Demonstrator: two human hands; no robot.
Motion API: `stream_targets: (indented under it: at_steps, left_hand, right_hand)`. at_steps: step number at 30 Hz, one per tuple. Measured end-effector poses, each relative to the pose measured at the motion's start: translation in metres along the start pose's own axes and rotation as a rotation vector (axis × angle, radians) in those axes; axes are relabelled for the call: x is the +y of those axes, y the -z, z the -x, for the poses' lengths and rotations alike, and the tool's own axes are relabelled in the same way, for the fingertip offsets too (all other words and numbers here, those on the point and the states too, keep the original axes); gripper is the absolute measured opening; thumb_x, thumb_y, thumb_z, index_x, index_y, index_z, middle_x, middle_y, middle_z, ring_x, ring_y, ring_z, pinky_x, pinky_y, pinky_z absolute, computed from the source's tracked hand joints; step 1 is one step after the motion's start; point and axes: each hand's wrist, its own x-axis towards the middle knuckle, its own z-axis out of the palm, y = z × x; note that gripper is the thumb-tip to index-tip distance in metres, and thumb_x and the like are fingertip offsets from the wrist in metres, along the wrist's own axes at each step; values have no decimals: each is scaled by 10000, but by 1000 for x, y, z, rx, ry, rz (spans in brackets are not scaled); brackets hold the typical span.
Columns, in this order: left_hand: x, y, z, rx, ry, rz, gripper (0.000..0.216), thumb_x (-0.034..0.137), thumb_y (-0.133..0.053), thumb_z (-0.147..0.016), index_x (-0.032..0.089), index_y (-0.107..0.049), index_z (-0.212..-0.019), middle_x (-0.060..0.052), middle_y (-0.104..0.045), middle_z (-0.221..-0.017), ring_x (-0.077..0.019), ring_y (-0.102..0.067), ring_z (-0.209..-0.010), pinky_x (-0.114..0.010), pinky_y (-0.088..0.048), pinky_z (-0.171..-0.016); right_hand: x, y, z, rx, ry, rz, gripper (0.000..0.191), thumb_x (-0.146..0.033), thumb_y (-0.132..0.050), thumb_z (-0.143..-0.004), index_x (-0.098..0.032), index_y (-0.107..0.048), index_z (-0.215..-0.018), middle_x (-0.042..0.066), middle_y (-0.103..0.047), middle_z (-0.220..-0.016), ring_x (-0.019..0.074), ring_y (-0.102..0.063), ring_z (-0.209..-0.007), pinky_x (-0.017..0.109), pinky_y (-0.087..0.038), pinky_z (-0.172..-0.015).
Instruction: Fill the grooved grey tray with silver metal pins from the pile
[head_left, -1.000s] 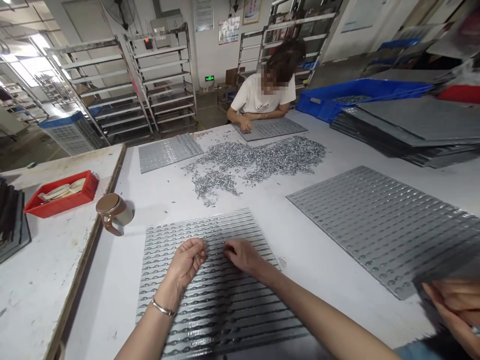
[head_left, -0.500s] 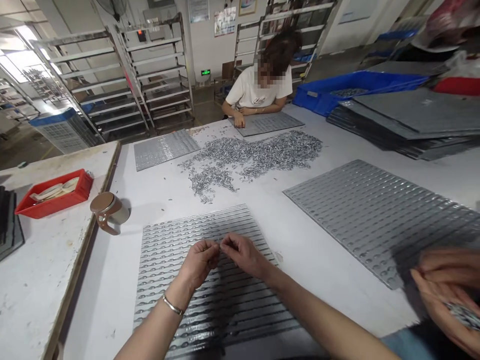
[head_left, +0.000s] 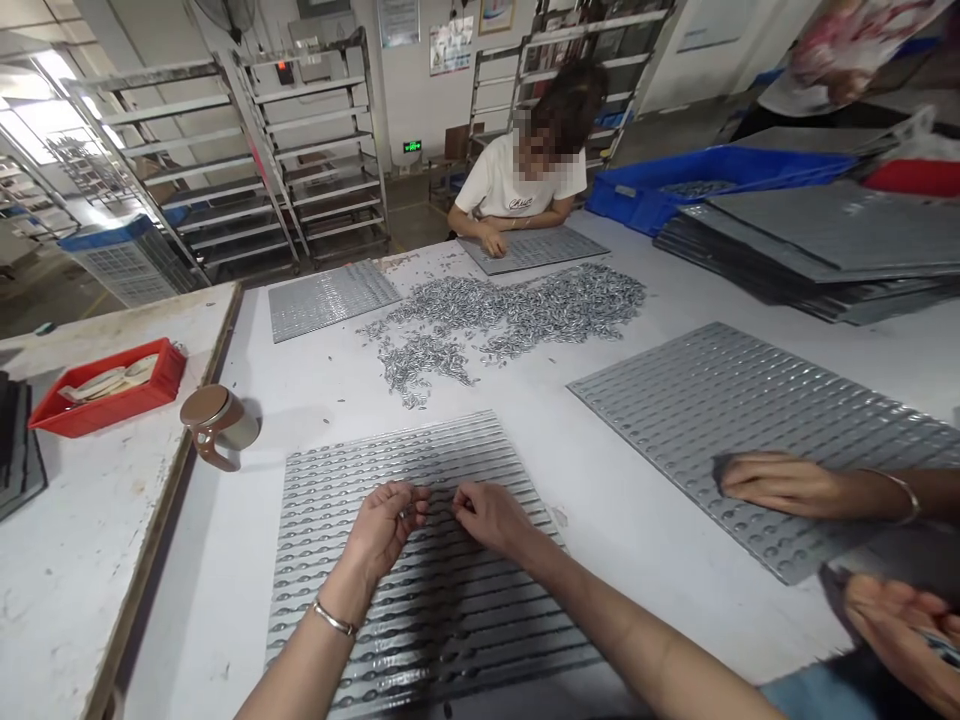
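A grey sheet with rows of raised, spindle-shaped bumps lies flat on the white table in front of me. My left hand, with a metal bangle at its wrist, is above the sheet's middle. Its fingers are curled around small grey metal pieces, only partly showing. Just to the right, my right hand pinches thumb and fingertips together close over the sheet. Whatever is between those fingertips is hidden or too small to make out. A small gap separates the two hands.
Beyond the sheet is a heap of small grey pieces. A brown-lidded mug stands left, near a red tray. A co-worker's hand is over another bumpy sheet at right. Stacked sheets and a blue bin lie behind.
My hands have moved slightly apart and the left one has turned, its fingers less tightly closed. At right, a co-worker's hand has moved onto the neighbouring sheet.
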Motion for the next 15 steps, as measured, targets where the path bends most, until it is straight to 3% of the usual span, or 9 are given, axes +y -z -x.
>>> stream_targets:
  at_steps: [2, 10, 15]
  left_hand:
    - [-2, 0, -1, 7, 26, 19, 75, 35, -712, -728, 76, -681, -783, -167, -742, -865, -159, -682, -693, -247, -558, -642]
    - [-1, -9, 8, -69, 124, 104, 312, -79, -615, -648, 64, -714, -906, -191, -746, -1001, -274, -723, -963, -380, -558, -909]
    - [-6, -12, 18, -226, 147, 82, 441, -71, -614, -631, 87, -716, -1029, -163, -742, -1041, -255, -699, -999, -408, -512, -972]
  right_hand:
    - [-1, 2, -2, -12, -5, 19, 150, -204, -583, -869, -206, -733, -860, 43, -764, -851, 204, -681, -832, 272, -373, -677]
    - [-1, 7, -4, 13, 16, 14, 91, -220, -633, -877, -171, -655, -951, 60, -737, -854, 207, -672, -799, 273, -384, -660]
    - [-9, 18, 17, 211, 323, -184, 128, -239, -533, -950, -203, -650, -913, 33, -696, -897, 174, -641, -811, 278, -456, -719]
